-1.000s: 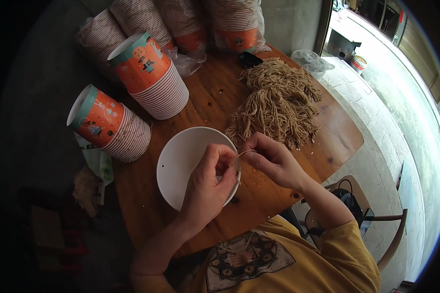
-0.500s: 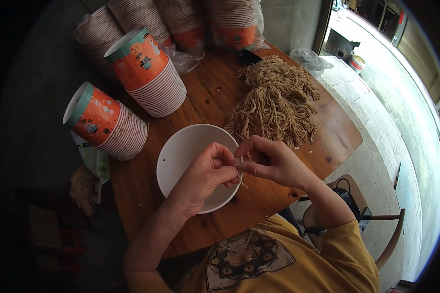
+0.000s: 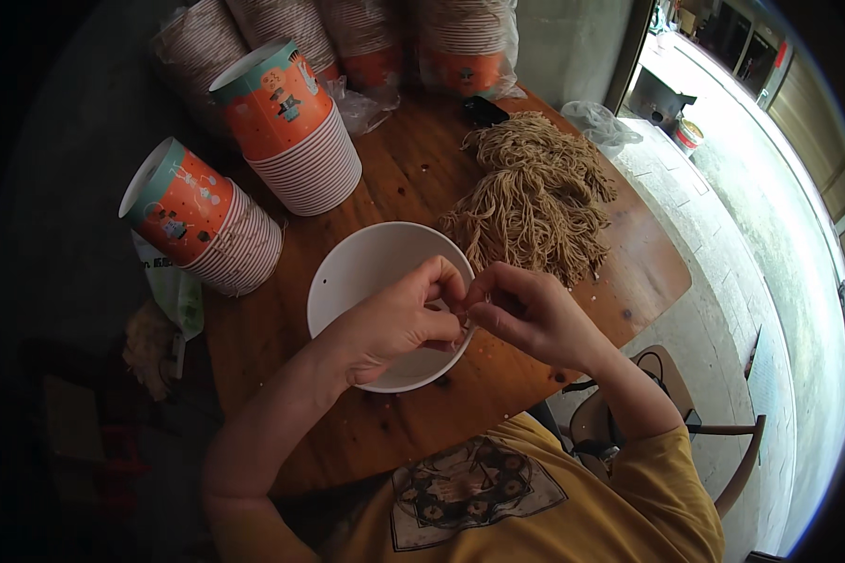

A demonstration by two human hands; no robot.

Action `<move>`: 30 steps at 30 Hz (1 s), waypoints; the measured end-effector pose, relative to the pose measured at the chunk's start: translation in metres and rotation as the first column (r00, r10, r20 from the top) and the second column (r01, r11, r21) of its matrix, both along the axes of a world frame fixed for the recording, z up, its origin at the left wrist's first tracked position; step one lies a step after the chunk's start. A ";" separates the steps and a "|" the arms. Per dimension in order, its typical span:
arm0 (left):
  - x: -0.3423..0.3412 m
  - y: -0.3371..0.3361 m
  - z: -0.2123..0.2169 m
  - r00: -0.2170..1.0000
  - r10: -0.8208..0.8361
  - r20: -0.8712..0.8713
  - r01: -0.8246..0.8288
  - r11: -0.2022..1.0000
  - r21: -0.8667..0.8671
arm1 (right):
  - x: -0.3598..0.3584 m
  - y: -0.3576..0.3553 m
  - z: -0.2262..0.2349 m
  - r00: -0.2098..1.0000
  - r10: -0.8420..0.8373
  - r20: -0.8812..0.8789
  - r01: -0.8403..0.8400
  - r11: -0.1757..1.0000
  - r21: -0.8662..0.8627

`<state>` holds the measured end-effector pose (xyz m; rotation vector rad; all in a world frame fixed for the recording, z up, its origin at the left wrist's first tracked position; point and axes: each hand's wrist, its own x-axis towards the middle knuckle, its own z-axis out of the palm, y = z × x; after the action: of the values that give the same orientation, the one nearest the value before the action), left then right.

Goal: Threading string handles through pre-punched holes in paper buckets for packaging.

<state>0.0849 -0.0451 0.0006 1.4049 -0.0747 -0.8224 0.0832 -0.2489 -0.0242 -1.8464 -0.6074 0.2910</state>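
The left hand [image 3: 399, 324] and right hand [image 3: 526, 314] meet fingertip to fingertip over the right rim of a white bowl [image 3: 366, 272]. Both are curled narrow, thumbs and forefingers pinched together at the point where they touch. Something small seems to be caught between them, but it is hidden by the fingers and I cannot tell what it is. The left hand lies across the bowl's opening, its forearm coming up from the lower left; the right hand hangs just past the rim, over the table [image 3: 422, 169].

The bowl stands near the front edge of the round wooden table, and the part of its inside that shows is bare.

Just beyond the right hand, close to the bowl's far right side, lies a heap of tan string [image 3: 535, 197], loose and tangled, reaching toward the table's far edge. A small dark object [image 3: 483, 111] sits at the heap's far end.

To the left of the bowl lie two stacks of orange paper cups [image 3: 286, 127] on their sides, mouths up toward the camera. More stacks in clear plastic sleeves [image 3: 465, 42] stand along the table's far side. A crumpled plastic bag [image 3: 596, 122] lies off the table to the right.
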 end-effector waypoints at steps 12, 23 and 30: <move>-0.009 -0.013 -0.005 0.910 -0.046 0.412 -0.042 0.978 0.203 | -0.008 -0.006 0.004 0.914 -0.050 0.402 0.098 0.990 -0.100; -0.013 -0.013 -0.007 0.761 -0.165 0.628 -0.054 0.948 0.314 | -0.014 0.002 -0.006 0.857 -0.108 0.503 0.165 0.984 -0.069; -0.020 -0.013 -0.012 0.581 -0.200 0.789 -0.228 0.891 0.393 | -0.017 0.004 -0.012 0.831 -0.132 0.540 0.199 0.978 -0.067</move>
<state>0.0648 -0.0582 -0.0110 2.1626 -0.6280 -0.0746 0.0664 -0.2449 -0.0365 -2.0947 -0.8111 -0.3293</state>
